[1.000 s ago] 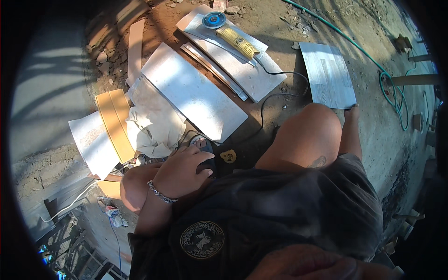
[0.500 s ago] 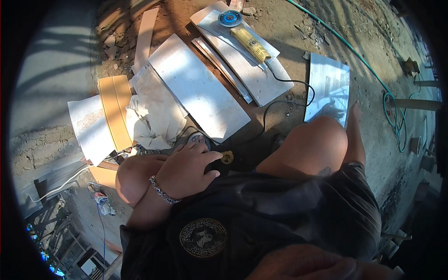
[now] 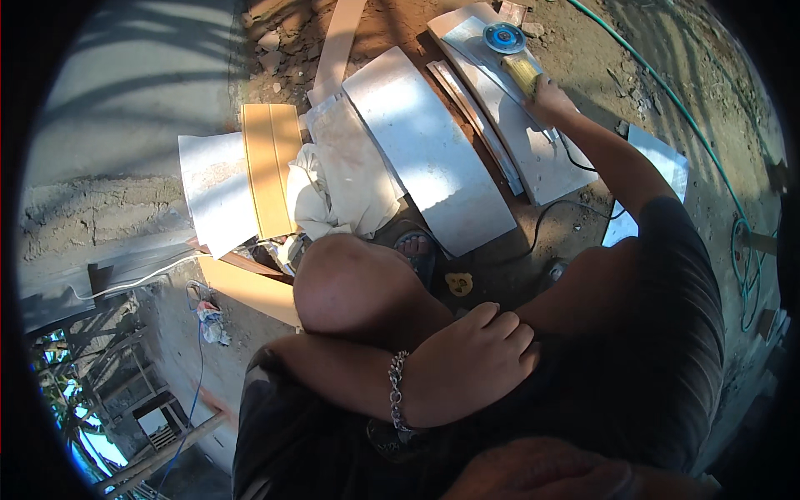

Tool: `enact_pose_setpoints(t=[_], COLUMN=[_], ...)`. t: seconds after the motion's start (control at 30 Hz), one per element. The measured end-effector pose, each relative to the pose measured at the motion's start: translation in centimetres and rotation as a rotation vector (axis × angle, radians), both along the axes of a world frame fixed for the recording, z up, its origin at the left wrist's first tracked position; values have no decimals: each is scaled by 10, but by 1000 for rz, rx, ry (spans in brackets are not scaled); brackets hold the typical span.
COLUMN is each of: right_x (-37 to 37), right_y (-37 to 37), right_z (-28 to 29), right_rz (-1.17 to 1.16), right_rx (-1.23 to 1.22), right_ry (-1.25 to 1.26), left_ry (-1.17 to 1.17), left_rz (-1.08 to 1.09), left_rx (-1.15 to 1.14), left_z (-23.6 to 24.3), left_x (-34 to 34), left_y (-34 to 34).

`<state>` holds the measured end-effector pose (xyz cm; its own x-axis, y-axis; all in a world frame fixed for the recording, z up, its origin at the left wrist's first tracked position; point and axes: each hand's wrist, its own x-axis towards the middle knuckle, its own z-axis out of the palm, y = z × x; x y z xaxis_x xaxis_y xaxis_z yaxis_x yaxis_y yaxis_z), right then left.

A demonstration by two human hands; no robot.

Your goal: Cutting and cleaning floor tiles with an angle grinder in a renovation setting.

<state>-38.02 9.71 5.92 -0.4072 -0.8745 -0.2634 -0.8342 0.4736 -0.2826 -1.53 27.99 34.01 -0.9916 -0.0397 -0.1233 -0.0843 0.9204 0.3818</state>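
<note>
1. The right hand [image 3: 550,93] was stretched out far ahead, with its fingers wrapped around the yellow body of an angle grinder [image 3: 515,57]. The grip looked firm, probably because the tool is heavy and was being held at full reach.

2. The grinder lay on a long pale tile [image 3: 517,125], its blue disc [image 3: 504,37] at the far end of the tile, facing up. Its black power cord [image 3: 550,218] ran back from the tool across the dirt toward the person's legs.

3. The left hand [image 3: 471,358] held nothing. It rested, loosely curled, on the dark clothing in the lap, just below the raised left knee [image 3: 354,287], and a chain bracelet [image 3: 397,387] sat on its wrist. In that position it seemed to brace the crouched body while the other arm reached out.

4. A wider white tile [image 3: 425,150] lay flat beside the long one. A few narrow cut strips [image 3: 475,112] sat between the two, close at hand.

5. To the left of the tiles were a crumpled white cloth [image 3: 321,200], a yellowish grooved board [image 3: 271,167] and a pale sheet [image 3: 217,196].

6. A sandalled foot [image 3: 414,247] rested against the near edge of the wide tile, possibly to keep it from moving.

7. A green hose [image 3: 692,133] curved across the bare ground on the right, well apart from the work.
</note>
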Motion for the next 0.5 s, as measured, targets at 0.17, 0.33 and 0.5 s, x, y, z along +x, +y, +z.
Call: enact_pose_setpoints(t=[0.17,0.33,0.5], right_x=[-32,-66,-129], right_y=[-18,48,204], right_z=[-32,-14,-17], right_rz=[102,-130,-487], right_rx=[-74,-121,-155], right_ry=[1,-380,-166], left_ry=[-90,46,38], left_rz=[71,649,1297], left_rx=[27,218,355], left_z=[6,17,-117], left_x=[2,81,175], left_y=[-22,-130,-251])
